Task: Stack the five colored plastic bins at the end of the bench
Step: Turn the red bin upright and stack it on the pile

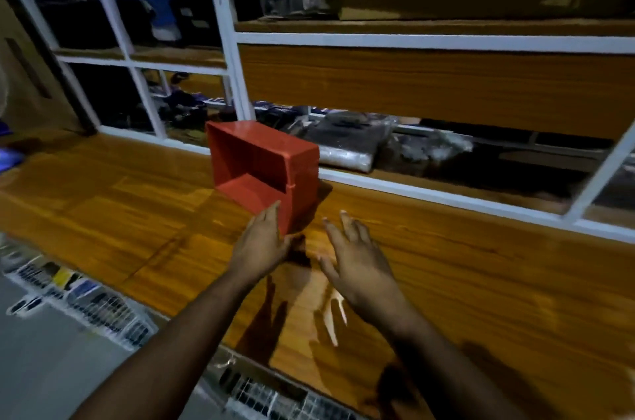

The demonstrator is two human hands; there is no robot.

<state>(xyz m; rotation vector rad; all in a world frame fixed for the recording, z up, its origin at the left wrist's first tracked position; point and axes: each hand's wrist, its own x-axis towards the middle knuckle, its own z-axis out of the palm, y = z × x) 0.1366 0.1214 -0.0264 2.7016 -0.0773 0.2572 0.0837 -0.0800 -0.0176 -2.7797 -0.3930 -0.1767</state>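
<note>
A red plastic bin point(264, 165) rests on the wooden bench point(481, 282), tipped so its open mouth faces left and toward me. My left hand point(263, 241) is flat, fingers together, touching the bin's near front corner without gripping it. My right hand point(357, 261) hovers over the bench just right of the bin, fingers spread, holding nothing. A blue shape point(10, 155) shows at the far left end of the bench; I cannot tell whether it is a bin. No other colored bins are in view.
Behind the bench runs a white-framed glass case point(237, 76) with dark packaged goods point(347, 141) inside. Below the bench's front edge are white wire racks point(103, 309) holding small items. Bare bench stretches both left and right of the bin.
</note>
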